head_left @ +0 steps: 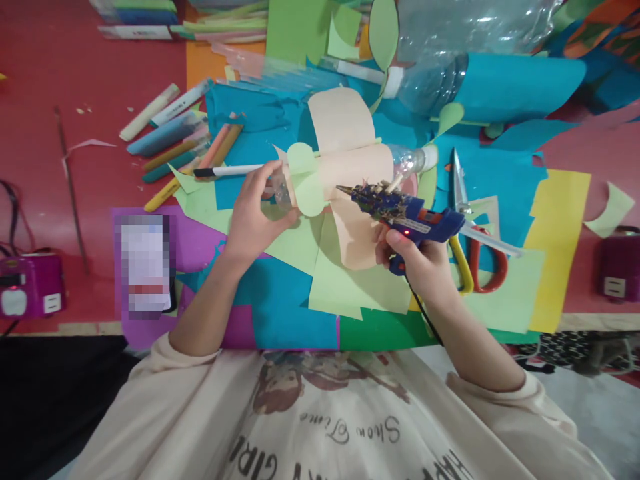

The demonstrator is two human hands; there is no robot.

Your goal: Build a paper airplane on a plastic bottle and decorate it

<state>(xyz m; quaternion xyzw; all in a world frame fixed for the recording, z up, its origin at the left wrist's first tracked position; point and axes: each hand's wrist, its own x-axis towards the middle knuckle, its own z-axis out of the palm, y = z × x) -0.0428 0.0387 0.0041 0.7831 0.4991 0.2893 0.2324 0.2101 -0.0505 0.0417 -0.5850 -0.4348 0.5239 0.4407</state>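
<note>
Across the paper-strewn tabletop, a peach-wrapped bottle is lying sideways, its base end resting in the grip of the left hand, presumably for steadiness. The right hand is holding a blue glue gun by its handle, seemingly aiming the nozzle toward the bottle's green cutout.

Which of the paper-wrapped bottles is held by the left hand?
The peach-wrapped bottle: the left hand grips its end. The blue-wrapped bottle lies beyond it, touched by neither hand.
</note>
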